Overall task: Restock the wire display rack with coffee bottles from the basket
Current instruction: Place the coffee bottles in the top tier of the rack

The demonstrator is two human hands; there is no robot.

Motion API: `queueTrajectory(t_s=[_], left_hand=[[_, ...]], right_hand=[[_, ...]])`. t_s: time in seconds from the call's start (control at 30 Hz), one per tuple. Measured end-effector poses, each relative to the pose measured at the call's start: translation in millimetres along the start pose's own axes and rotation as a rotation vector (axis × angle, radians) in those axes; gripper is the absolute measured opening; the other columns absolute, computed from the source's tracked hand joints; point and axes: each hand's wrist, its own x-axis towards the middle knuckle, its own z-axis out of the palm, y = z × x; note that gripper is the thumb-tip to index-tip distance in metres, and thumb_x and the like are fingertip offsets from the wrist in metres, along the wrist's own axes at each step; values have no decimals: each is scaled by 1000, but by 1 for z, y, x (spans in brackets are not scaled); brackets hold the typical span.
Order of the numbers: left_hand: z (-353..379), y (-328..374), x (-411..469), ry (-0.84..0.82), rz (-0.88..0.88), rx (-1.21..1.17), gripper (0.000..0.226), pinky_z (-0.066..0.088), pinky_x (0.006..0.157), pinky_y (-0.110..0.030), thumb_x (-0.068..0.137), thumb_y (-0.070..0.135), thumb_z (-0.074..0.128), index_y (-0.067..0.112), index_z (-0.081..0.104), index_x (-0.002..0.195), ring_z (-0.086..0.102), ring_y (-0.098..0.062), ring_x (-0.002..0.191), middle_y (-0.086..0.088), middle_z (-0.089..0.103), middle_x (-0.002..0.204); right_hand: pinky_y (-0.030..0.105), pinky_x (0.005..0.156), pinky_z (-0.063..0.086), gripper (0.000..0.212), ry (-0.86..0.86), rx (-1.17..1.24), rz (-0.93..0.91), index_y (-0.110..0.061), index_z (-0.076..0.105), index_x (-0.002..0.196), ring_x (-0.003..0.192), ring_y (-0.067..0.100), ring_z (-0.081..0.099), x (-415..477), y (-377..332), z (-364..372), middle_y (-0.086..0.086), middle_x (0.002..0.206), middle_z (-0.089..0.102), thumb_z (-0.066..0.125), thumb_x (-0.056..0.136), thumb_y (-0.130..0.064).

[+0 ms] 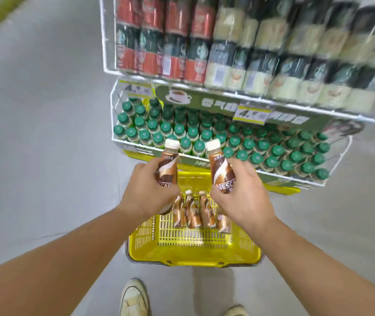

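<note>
One brown coffee bottle (167,164) is gripped upright in the left hand (151,192), another (221,169) in the right hand (241,195). Both are held above the yellow basket (193,249), before the wire display rack (339,160). More bottles (193,212) are lying in the basket.

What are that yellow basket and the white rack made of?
The yellow basket looks like moulded plastic: glossy, with uniform slotted walls. The rack appears to be thin metal wire coated white, judging by its slim bars, though blur leaves that open.
</note>
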Motion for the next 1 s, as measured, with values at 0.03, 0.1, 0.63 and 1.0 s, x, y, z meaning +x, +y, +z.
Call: queueTrajectory(t_s=[0.03,0.1,0.63,1.0], left_hand=[[-16,17,-5,12,4,-13,44,42,57,-16,56,39,69,44,64,99,63,-10,75,4,65,88],[-49,54,-12,50,47,-41,46,43,53,-8,55,41,68,63,57,94,65,-2,71,17,69,83],[-311,370,-108,345,536,30,58,40,70,-10,58,43,68,43,65,116,59,1,86,21,64,91],[-470,518,-116,409,635,-13,30,52,57,-30,61,44,64,38,64,90,62,-5,63,11,68,74]], right_hand=[[40,81,47,57,18,13,-8,-22,51,129,100,26,53,0,-15,-20,2,108,50,70,76,-33],[40,82,47,56,71,50,-25,-22,52,128,99,24,52,-2,-49,-61,2,107,51,70,76,-31],[24,66,45,43,382,113,-270,-42,42,108,82,2,51,-50,-297,-396,-18,92,46,71,77,-41],[17,59,37,36,514,140,-293,-40,38,99,79,-8,48,-35,-419,-528,-20,92,43,70,83,-43]])
